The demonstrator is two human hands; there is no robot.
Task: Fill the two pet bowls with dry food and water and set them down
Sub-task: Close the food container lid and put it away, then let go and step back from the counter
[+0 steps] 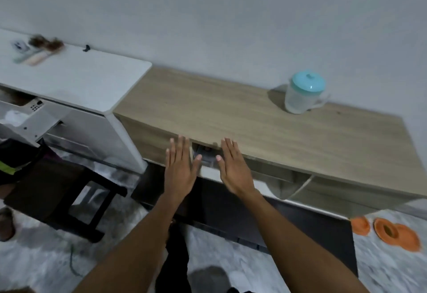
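Two orange pet bowls (384, 229) lie on the marbled floor at the lower right, past the end of a low wooden cabinet (254, 117). A clear water jug with a teal lid (303, 92) stands on the cabinet top near the wall. My left hand (181, 167) and my right hand (235, 167) reach forward side by side with straight fingers, palms down, in front of the cabinet's front edge. Neither hand holds anything. Between them a gap in the cabinet front shows something grey inside; I cannot tell what it is.
A white cabinet (76, 77) with small items on top stands to the left, its front open. A dark stool (62, 193) sits on the floor below it. A dark panel (265, 218) runs along the foot of the wooden cabinet.
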